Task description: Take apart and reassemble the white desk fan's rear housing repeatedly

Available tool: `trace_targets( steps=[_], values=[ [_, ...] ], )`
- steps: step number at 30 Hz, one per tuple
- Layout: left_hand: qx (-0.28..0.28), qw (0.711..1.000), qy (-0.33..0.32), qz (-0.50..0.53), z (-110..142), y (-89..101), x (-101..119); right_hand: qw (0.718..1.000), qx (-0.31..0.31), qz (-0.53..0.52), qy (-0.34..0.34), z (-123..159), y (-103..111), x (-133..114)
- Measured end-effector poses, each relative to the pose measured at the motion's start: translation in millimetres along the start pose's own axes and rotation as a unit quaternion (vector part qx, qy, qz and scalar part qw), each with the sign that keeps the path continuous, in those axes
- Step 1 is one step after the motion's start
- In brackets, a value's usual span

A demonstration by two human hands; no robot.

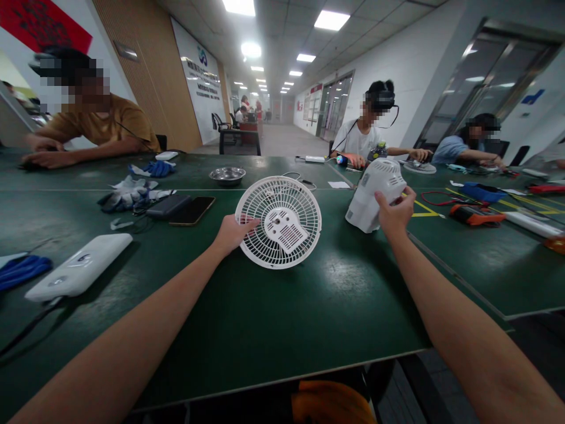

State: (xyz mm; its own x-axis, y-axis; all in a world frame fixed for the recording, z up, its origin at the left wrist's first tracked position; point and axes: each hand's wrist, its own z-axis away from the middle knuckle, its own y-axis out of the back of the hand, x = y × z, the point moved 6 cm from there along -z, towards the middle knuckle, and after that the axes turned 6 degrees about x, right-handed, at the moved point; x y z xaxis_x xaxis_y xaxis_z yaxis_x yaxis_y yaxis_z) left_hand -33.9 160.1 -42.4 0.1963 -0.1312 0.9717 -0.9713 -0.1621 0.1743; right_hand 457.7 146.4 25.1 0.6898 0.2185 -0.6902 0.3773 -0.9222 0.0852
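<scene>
A round white fan grille [304,209] with a slotted plate at its centre is tilted up above the green table. My left hand [236,232] is closed on its left rim, the thumb lying over the ribs. A thin cable shows behind the grille. To the right, my right hand [395,212] is wrapped round a white plastic housing [364,200] with vents at its top. The housing leans to the right, apart from the grille; I cannot tell whether its lower end touches the table.
A steel bowl [227,175] stands behind the grille. Leftward are a phone [193,211], a dark power bank [169,206], gloves [128,197] and a white power bank [79,266]. An orange multimeter [477,215] lies right. Co-workers sit across the green table [282,330].
</scene>
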Motion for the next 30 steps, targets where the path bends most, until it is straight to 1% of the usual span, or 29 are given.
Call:
trace_targets(
  steps=[5, 10, 14, 18, 20, 23, 27, 28, 30],
  values=[
    [0.002, 1.0, 0.002, 0.001, -2, 0.0, -2, 0.998, -0.019, -0.046, 0.029, 0, -8, 2],
    [-0.005, 1.0, -0.008, 0.013, -1, -1.7, 0, 0.996, -0.024, -0.074, 0.051, 0, -10, 1],
    [0.002, 1.0, -0.01, 0.014, -2, -1.9, -1, 0.996, -0.023, -0.073, 0.046, 1, -8, -1],
    [0.004, 1.0, -0.002, 0.009, -4, -1.2, -3, 0.998, -0.005, -0.058, 0.014, 2, -4, -2],
    [0.002, 1.0, -0.001, 0.009, -4, -1.0, -4, 0.998, 0.001, -0.055, 0.021, 3, -2, -5],
    [-0.003, 1.0, -0.001, 0.007, -3, -1.0, -4, 0.996, 0.011, -0.055, 0.072, 6, 3, -18],
    [-0.002, 1.0, -0.001, 0.001, -2, -0.6, -3, 0.987, 0.023, -0.025, 0.157, 15, 12, -50],
    [-0.003, 1.0, -0.002, 0.001, -2, -0.6, -2, 0.986, 0.016, -0.021, 0.167, 19, 13, -59],
    [-0.006, 1.0, -0.003, 0.002, -1, -0.6, -1, 0.985, -0.018, -0.028, 0.168, 29, 10, -75]
  ],
)
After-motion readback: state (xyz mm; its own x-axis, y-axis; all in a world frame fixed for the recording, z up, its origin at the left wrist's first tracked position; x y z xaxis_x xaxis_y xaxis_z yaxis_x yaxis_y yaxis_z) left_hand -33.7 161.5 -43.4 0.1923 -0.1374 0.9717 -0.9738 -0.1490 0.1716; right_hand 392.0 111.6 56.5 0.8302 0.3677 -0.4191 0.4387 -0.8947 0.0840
